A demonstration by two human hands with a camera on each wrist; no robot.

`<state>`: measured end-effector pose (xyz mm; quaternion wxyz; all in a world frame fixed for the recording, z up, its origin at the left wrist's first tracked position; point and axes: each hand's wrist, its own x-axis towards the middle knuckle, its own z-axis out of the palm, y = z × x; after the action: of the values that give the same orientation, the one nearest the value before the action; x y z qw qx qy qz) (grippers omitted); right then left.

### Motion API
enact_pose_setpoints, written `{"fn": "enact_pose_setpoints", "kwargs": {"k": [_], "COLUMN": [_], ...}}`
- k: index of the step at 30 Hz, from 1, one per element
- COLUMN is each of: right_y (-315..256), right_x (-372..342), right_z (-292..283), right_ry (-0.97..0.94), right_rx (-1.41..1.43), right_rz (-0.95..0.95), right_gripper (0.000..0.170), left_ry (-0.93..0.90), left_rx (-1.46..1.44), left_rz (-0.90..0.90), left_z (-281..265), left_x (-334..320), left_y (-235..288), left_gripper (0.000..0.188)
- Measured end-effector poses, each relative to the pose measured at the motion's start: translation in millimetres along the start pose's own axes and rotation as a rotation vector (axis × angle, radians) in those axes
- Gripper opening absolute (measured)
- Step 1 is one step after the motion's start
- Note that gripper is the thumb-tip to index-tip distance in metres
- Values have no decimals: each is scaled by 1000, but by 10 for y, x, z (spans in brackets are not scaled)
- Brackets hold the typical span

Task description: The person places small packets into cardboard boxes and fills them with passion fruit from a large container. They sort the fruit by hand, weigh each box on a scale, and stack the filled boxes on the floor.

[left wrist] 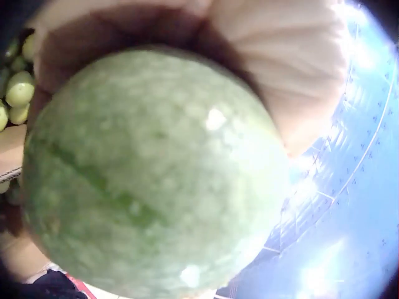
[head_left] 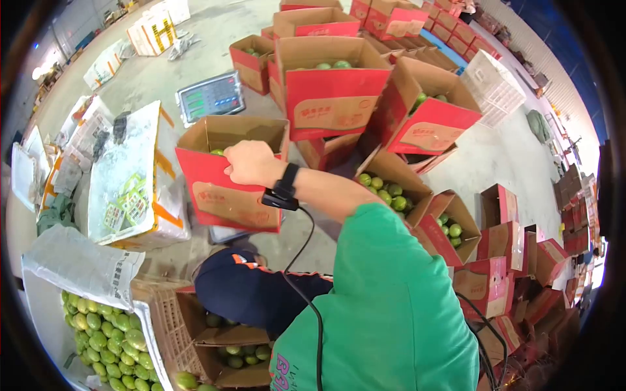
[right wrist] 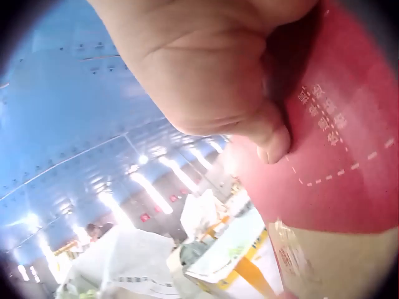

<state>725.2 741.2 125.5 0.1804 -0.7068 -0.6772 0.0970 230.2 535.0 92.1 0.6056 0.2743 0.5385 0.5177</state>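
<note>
My right hand is at the near rim of a red and brown cardboard box and grips its wall. In the right wrist view the thumb lies against the red outer face of the box. A little green fruit shows inside this box. My left hand appears only in its own wrist view. It holds a round, speckled green fruit against the palm; the fingertips are hidden behind the fruit.
A scale's display panel is behind the box. Several red boxes with green fruit stand behind and right. On the left are a white foam crate and a white bin of green fruit. A dark trouser leg is in front.
</note>
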Motion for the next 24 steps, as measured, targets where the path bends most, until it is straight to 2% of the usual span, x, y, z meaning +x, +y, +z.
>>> {"fn": "enact_pose_setpoints", "kwargs": {"k": [4, 5, 6, 7, 8, 9, 10, 12, 14, 15, 16, 17, 19, 20, 21, 23, 24], "right_y": [255, 452, 436, 445, 522, 539, 638, 693, 908, 1081, 1272, 1463, 1960, 2334, 2422, 3020, 3186], "right_x": [-895, -1179, -1556, -1944, -2279, -2643, -2964, -3609, -4114, -4326, -4512, -4638, -4791, -4915, -4926, -5106, -5172], "right_z": [-1322, -1596, -2019, -2336, -2605, -2873, -3165, -3697, -3998, -4160, -4274, -4315, -4302, -4224, -3981, -3554, -3285], "right_ry": [158, 282, 216, 269, 400, 482, 471, 460, 491, 506, 515, 510, 420, 399, 442, 415, 395], "right_rx": [-71, -3, 168, 341, 181, 167, 235, 121, 95, -35, -165, -162, -774, -876, -866, -944, -898], "right_rz": [-6, -61, 120, 352, 277, 269, 419, 519, 526, 633, 738, 729, 967, 986, 1058, 1056, 1116], "right_gripper": [32, 35, 37, 36, 38, 36, 33, 24, 21, 24, 26, 26, 33, 39, 40, 47, 49], "left_ry": [-34, -64, -99, -129, -167, -71, -132, -140, -202, -113, -110, -154, -174, -172, -193, -241, -247], "left_rx": [76, 95, 114, 130, 150, 164, 153, 88, 161, 147, 146, 195, 256, 256, 253, 229, 212], "left_rz": [38, 49, 66, 83, 102, 144, 126, 144, 113, 128, 128, 159, 171, 165, 185, 194, 188], "left_z": [-57, -66, -91, -102, -92, 134, 46, 181, 112, 532, 534, 503, 429, 410, 433, 453, 380], "left_x": [278, 394, 550, 685, 840, 860, 1055, 1108, 1137, 742, 710, 703, 685, 651, 571, 456, 401], "left_y": [206, 266, 354, 435, 535, 643, 739, 816, 879, 899, 881, 866, 829, 797, 760, 686, 630], "left_gripper": [52, 52, 52, 52, 52, 48, 47, 45, 45, 45, 45, 45, 44, 42, 41, 39, 38]}}
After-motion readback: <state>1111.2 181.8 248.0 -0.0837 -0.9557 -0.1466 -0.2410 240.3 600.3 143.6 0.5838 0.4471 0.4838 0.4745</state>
